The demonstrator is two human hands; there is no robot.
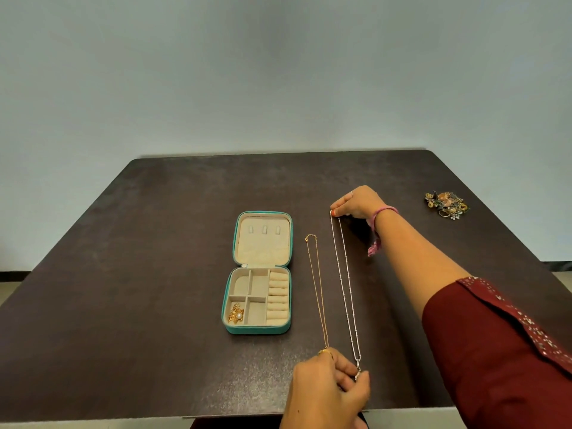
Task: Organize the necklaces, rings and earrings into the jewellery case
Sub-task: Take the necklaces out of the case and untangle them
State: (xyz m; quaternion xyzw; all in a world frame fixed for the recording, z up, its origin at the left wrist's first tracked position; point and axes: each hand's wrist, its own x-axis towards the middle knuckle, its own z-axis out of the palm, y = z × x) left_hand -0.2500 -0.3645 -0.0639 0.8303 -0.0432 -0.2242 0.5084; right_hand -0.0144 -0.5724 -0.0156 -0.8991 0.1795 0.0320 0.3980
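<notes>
Silver necklace [344,283]: lay stretched straight on the dark table [154,243], doubled into two near-parallel strands, just right of the gold chain.
Right hand [356,203]: fingertips pinched the far end of the silver necklace against the table; a pink thread band circled the wrist.
Left hand [329,387]: fingers curled and pinching the small pendant at the near end of the same necklace.
Handling: the chain looked very light, limp and fine, likely to kink or tangle if dropped in a heap; holding both ends taut, as here, seemed the safest hold, and folding it loosely should suit a compartment.
Gold chain [316,289]: thin, yellow, doubled lengthwise, clasp at the far end, lying between the case and the silver necklace, apart from both.
Jewellery case [258,329]: teal shell, square with rounded corners, open flat; cream velvety lining, three small hooks in the lid, ring rolls along the right side of the base, square compartments to the left.
Pearl piece [236,314]: gold with a white pearl, in the near-left compartment.
Jewellery pile [447,204]: mixed rings and earrings, heaped near the table's far right edge, well apart from the case.
</notes>
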